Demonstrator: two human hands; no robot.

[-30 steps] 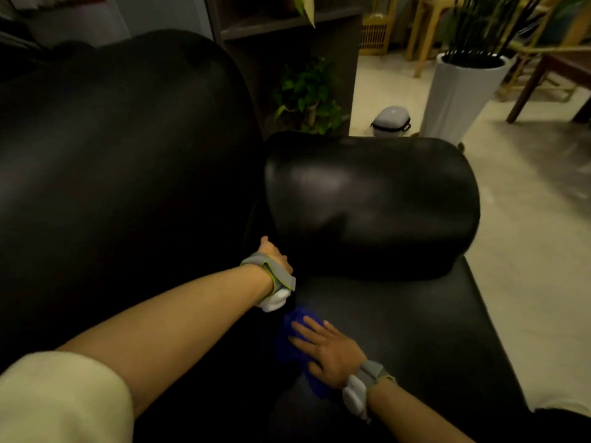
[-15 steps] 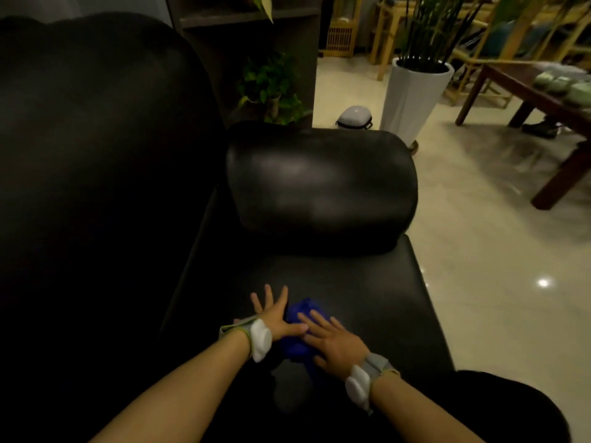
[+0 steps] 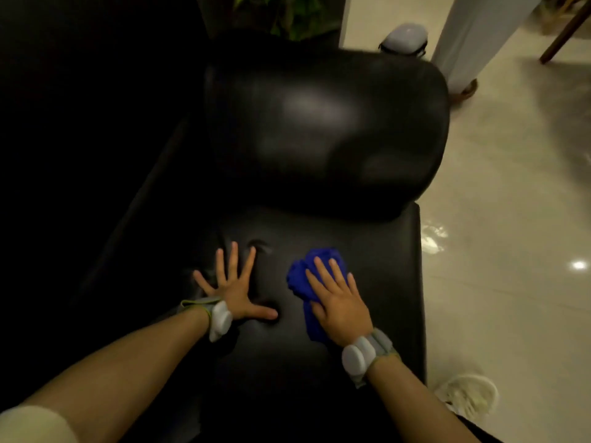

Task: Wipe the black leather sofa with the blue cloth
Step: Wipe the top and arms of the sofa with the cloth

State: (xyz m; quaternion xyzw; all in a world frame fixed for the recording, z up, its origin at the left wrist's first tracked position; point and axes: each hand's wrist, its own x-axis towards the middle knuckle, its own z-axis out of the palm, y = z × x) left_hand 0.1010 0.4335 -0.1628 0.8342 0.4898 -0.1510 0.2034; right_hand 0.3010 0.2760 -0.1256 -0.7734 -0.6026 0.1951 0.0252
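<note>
Blue cloth (image 3: 315, 292) lies bunched on the black leather sofa (image 3: 377, 257) seat, right of centre, under the flat right hand (image 3: 339, 303). The left hand (image 3: 235, 290) presses the seat, fingers spread, gripping nothing.

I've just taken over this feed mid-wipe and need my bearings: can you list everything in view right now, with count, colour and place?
sofa: one, black leather, fills the centre; seat cushion with rounded armrest at its far end
cloth: one, blue, bunched on the seat, right of centre
plant: one, green leaves, beyond the armrest, top centre
planter: one, white, on the floor, top right
small domed object: one, grey, on the floor behind the armrest
floor: glossy cream, right side
shoe: one, white, floor, lower right
wristbands: two, grey, one per wrist
left hand: fingers spread flat on the seat
right hand: flat, pressing the cloth
</note>
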